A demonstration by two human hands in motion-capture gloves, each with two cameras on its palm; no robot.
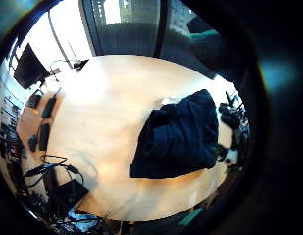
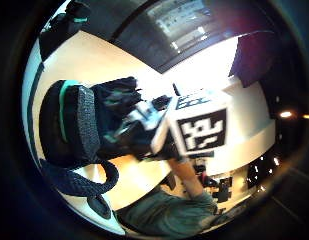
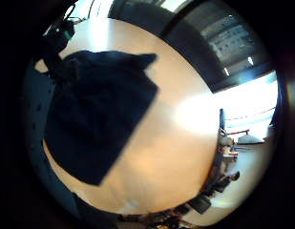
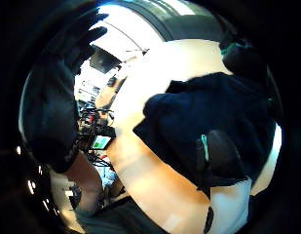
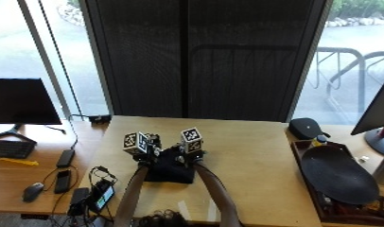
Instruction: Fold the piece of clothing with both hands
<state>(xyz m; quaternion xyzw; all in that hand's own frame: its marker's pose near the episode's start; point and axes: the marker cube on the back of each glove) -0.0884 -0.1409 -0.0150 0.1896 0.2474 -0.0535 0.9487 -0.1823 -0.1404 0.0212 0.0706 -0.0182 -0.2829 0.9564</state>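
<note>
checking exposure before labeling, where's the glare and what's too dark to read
Right little finger side palm view: a glare patch on the table. Left thumb side palm view: the window area is blown out. Outside view: the dark garment shows no fold detail.

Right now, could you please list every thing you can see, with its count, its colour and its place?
Garment: one, dark navy, folded on the table before the person.
Table: one, light wood.
Monitor: one, black, on the left desk.
Keyboard: one, dark, left desk.
Mouse: one, grey, left desk.
Tray: one, dark, at the table's right end.
Left hand: black glove, over the garment.
Right hand: black glove, over the garment.
</note>
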